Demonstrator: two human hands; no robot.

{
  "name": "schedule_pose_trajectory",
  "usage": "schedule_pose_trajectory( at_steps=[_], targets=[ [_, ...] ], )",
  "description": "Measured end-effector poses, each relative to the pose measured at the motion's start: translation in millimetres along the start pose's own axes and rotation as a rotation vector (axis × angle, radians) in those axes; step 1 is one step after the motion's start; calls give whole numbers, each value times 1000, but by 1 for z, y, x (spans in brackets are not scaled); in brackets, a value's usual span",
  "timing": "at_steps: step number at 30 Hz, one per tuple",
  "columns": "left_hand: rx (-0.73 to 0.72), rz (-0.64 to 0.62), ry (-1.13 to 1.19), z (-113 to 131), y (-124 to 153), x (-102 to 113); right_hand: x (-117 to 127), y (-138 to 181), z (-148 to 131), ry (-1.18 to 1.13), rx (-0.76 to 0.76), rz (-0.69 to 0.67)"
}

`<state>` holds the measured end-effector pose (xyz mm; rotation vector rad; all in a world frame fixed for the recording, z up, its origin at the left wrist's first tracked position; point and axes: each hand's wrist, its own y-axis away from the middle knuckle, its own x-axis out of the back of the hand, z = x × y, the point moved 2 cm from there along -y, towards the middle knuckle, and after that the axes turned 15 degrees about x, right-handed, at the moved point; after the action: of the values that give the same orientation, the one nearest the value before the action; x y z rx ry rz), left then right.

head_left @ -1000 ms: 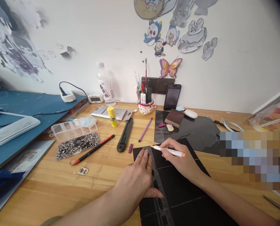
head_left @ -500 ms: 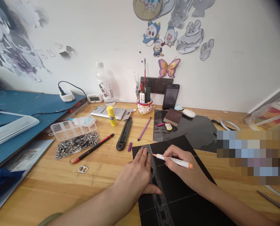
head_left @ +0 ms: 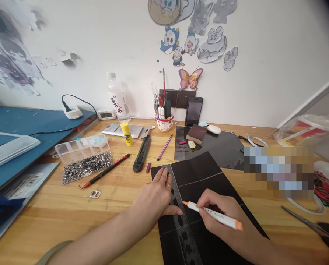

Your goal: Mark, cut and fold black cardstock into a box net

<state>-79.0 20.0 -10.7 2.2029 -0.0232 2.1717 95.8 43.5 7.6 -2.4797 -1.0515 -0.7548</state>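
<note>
A black sheet, crossed by thin pale lines, lies at a slant on the wooden table. Along its left part runs a clear stencil ruler with cut-out shapes. My left hand presses on the ruler, fingers stretched flat and thumb spread out. In a pinch grip, my right hand holds a white marker with an orange tip and end. The marker's tip is at the ruler's right edge, about halfway down the sheet. Part of the ruler is hidden under my left hand.
Left of the sheet are a utility knife, a purple pen, a glue stick, a black-red pencil and a box of metal rings. Scissors lie at right. Behind stand a pen cup and a phone.
My right hand has drawn the marker toward me along the ruler's edge. My left hand stays on the ruler. The view has turned slightly right, bringing more of the scissors into sight.
</note>
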Motion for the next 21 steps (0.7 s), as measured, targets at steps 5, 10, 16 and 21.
schedule_pose_trajectory(
  at_steps=[5, 10, 16, 21],
  targets=[
    [10, -26, 15, 1, 0, 3, -3, 23, 3, 37, 73, -25],
    [14, -45, 11, 2, 0, 7, -9, 38, 0, 164, 143, 29],
    [10, -5, 27, 2, 1, 4, -8, 46, -18, 262, 139, 18],
    [-1, 42, 15, 1, 2, 1, 0, 52, -20, 206, 66, 49]
  ],
)
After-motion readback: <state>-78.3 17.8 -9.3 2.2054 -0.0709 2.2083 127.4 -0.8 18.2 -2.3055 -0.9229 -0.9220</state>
